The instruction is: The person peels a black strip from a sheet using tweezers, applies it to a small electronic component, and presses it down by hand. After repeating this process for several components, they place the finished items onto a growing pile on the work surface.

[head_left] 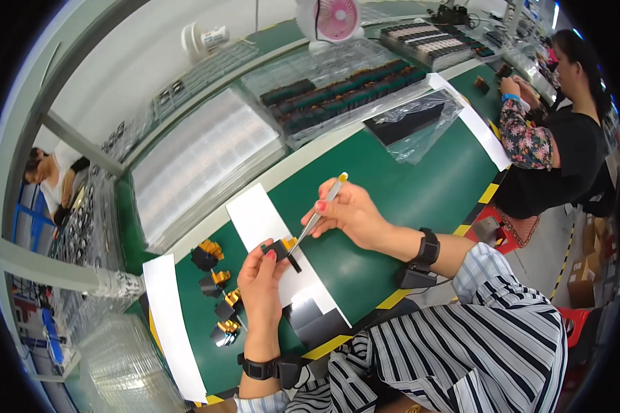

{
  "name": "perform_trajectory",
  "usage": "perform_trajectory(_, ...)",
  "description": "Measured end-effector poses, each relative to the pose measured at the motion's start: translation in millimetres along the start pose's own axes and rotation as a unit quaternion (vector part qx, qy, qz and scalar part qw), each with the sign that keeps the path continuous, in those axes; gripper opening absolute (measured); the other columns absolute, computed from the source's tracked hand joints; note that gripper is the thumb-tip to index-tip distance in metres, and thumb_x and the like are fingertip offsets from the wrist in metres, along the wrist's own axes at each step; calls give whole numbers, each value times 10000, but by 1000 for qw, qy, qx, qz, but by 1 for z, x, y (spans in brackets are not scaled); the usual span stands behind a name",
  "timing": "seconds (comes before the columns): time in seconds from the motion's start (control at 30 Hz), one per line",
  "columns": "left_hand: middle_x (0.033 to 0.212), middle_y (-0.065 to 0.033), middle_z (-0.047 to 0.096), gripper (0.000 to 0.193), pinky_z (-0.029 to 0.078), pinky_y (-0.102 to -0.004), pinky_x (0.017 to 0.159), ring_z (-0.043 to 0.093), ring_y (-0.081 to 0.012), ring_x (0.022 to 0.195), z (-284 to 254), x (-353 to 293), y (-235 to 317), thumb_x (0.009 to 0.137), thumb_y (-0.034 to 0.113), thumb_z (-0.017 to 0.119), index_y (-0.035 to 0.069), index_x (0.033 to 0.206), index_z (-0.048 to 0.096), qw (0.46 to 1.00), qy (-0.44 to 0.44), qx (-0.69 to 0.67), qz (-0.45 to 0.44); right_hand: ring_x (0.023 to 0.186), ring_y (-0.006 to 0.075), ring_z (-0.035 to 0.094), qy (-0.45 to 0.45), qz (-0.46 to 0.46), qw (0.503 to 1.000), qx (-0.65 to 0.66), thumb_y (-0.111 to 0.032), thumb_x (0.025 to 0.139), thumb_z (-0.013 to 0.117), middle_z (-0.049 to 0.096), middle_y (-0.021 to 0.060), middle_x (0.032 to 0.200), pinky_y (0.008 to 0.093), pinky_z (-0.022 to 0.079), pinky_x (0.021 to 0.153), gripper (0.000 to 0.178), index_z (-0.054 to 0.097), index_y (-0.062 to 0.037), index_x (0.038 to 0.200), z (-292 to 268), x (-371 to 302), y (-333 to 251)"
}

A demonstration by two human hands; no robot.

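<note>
My left hand (260, 283) pinches a small black part with an orange tab (277, 248) between thumb and fingertips, above the white paper strip. In my right hand (356, 219) are silver tweezers (321, 215), gripped between thumb and fingers with the tips pointing down. Those tips reach the orange tab, beside a short narrow black strip (295, 263); whether they grip either is too small to tell. Left of my left hand, several similar black parts with orange tabs (207, 256) lie in a row on the green mat (372, 275).
White paper (251, 210) and a dark glossy sheet (317, 321) lie under and near my hands. Behind stand stacked clear trays (207, 162) and a tray of dark parts (344, 93). A plastic bag (420, 131) and pink fan (336, 18) sit farther off. A co-worker (561, 144) sits at right.
</note>
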State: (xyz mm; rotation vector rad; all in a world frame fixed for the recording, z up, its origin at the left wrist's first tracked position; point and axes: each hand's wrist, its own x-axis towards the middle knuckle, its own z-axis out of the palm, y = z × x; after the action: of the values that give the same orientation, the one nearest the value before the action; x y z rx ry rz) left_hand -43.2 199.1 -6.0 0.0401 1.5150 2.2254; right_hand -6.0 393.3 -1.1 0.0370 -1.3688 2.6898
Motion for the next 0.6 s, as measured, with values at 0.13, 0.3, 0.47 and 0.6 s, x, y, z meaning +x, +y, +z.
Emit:
perform_trajectory(0.13, 923, -66, 569, 212, 485, -234, 707, 550, -115, 768, 2, 3, -1, 846, 47, 502, -25, 1043, 533, 1000, -5, -2, 5, 746, 231, 625, 4, 3, 1000, -6, -86, 856, 501, 604, 192, 848, 287, 526, 614, 71, 439, -72, 887, 0, 2, -2)
perform_trajectory(0.3, 918, -70, 569, 208, 484, -247, 712, 550, -120, 767, -1, 4, 0, 843, 44, 502, -25, 1038, 527, 1000, 5, 2, 18, 728, 220, 626, 0, 2, 1000, 3, -93, 858, 502, 605, 191, 839, 283, 526, 609, 75, 436, -68, 885, 3, 6, -2)
perform_trajectory(0.47, 922, -81, 572, 197, 486, -263, 717, 558, -129, 771, 0, 4, -3, 846, 41, 491, -29, 1028, 520, 999, 4, 3, 33, 704, 212, 626, 4, 13, 1000, 0, -107, 853, 517, 605, 193, 836, 275, 528, 600, 103, 431, -59, 883, 1, 3, -4)
perform_trajectory(0.6, 926, -89, 573, 193, 490, -273, 720, 564, -137, 773, 4, 2, -2, 849, 42, 486, -29, 1025, 516, 999, 0, 9, 38, 697, 209, 626, 2, 9, 1000, 5, -108, 853, 519, 606, 192, 832, 271, 529, 595, 107, 427, -57, 875, 0, 3, -3)
